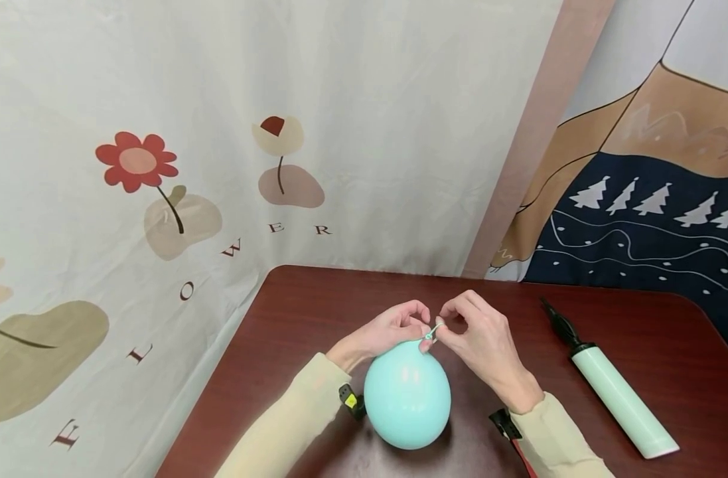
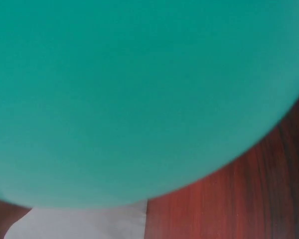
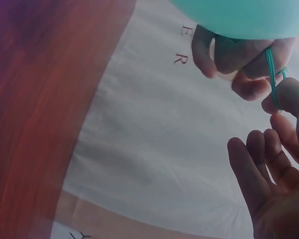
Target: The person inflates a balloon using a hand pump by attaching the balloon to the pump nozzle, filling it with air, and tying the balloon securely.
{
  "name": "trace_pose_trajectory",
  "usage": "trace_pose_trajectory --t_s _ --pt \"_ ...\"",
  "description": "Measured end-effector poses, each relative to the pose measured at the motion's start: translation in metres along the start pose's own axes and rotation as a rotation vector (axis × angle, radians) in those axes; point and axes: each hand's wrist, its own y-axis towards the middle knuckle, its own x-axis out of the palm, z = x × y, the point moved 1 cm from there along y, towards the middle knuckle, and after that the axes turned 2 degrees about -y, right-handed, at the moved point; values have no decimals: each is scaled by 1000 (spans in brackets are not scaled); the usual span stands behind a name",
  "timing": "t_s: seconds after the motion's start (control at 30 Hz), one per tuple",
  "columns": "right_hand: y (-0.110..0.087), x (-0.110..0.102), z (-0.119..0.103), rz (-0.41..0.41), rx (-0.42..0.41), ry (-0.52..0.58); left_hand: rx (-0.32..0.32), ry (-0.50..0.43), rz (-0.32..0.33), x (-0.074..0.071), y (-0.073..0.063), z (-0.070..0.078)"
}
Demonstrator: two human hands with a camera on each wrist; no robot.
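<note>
Over a dark red-brown, wood-grained table (image 1: 316,299), a person's left hand (image 1: 390,332) pinches the base of the thin turquoise rubber neck (image 1: 434,330) of a round turquoise latex balloon (image 1: 407,401), while the right hand (image 1: 482,340) grips the neck's far end in its fingertips. The balloon's body lies just below the left hand, the nearer one; the neck slants up and rightward between the two. Its skin looks smooth, full and glossy.
</note>
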Motion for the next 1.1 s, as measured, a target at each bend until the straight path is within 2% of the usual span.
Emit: trace_pose_trajectory --t_s 0.13,0.23,0.47,0.67,0.77,0.93,1.1 --pt "1 -1 0 -7 16 10 -35 28 -16 -3 1 -2" --pt "2 0 -1 2 20 11 -53 91 -17 -4 1 -1" --pt "3 -1 -2 17 24 20 -43 188 -32 -6 0 2" --pt "3 -1 -2 16 34 24 -109 205 26 -5 -4 3" --pt "3 -1 -3 27 39 23 -67 203 61 -4 -4 2" --pt "3 -1 -3 60 39 3 78 172 122 1 -3 0" --pt "1 1 -3 71 43 -14 115 124 179 6 -1 -2"
